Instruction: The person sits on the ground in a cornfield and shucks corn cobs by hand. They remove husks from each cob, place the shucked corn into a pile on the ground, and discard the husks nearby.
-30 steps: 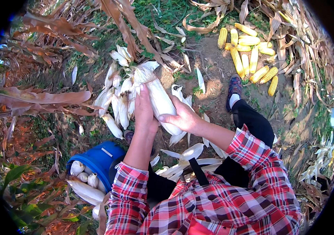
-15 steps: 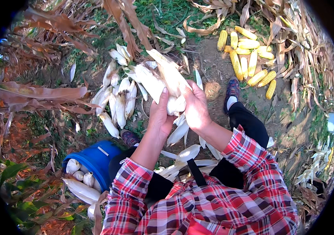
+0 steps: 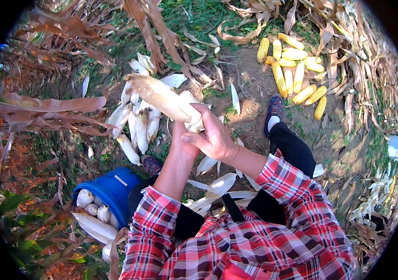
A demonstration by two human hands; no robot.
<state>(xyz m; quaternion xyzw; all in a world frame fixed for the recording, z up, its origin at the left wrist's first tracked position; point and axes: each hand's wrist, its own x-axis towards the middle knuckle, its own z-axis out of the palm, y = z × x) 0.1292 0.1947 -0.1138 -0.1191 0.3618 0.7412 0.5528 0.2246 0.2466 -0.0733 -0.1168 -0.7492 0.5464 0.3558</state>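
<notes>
Both my hands are at an ear of corn wrapped in pale husk, its browned tip pointing up and left. My right hand is closed round its base, thumb lying across toward the left. Below and behind the base, my left hand is pressed against the ear, with its fingers mostly hidden by the husk and the right hand. Just beyond the ear lies a heap of pale husked-over ears on the ground. Loose husk leaves lie between my legs.
Bare yellow corn cobs lie in a pile at the far right, past my shoe. A blue bucket lies tipped at the left with unhusked ears in its mouth. Dry corn stalks stand along the right; brown leaves reach in from the left.
The ear has swung left and its husk now lies closed along it, where two husk parts stood spread before. My right hand has moved left, across the left hand.
</notes>
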